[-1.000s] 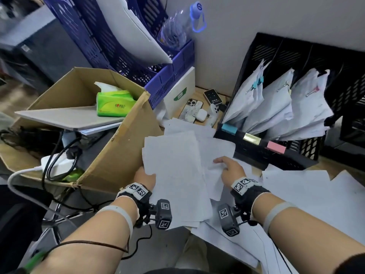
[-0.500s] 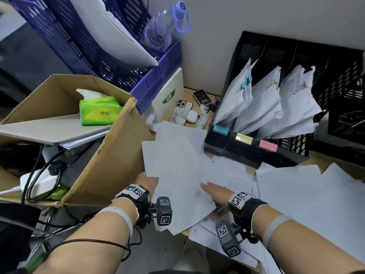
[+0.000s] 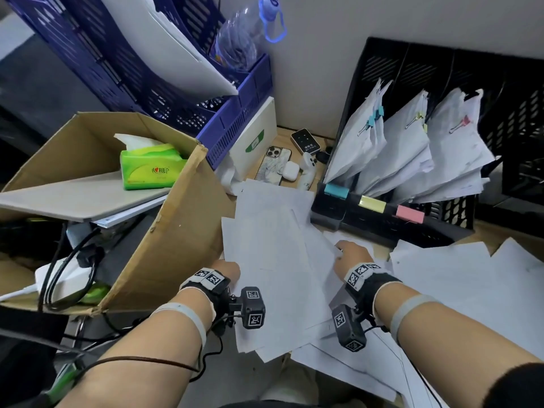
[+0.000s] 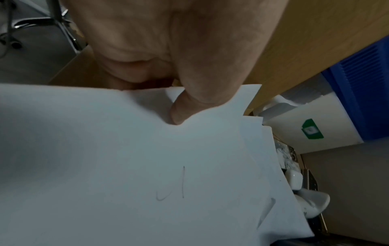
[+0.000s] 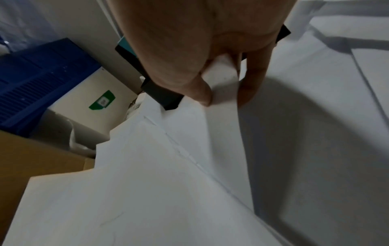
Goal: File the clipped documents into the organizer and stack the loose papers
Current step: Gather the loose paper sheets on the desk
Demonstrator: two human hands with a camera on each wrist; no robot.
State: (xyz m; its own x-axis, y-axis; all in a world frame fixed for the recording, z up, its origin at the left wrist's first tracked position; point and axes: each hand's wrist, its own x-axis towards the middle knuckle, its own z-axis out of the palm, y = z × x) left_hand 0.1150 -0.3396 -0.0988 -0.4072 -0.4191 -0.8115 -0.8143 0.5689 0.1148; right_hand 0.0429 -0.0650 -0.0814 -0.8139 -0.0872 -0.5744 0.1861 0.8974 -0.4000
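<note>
Left hand: left hand [image 3: 226, 267] pinches the left edge of the loose papers [image 3: 273, 278], thumb on top
Right hand: right hand [image 3: 351, 256] pinches one sheet's edge between thumb and fingers [image 5: 251, 83]
Loose papers: fanned over the counter's [image 3: 482, 235] near edge
Organizer: black organizer [image 3: 391, 222] beyond, holding three clipped documents [image 3: 409, 148] upright

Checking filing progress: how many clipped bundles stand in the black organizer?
3: blue-clipped bundle in the left slot, yellow-clipped bundle in the middle, pink-clipped bundle on the right. More may hide behind.
</note>
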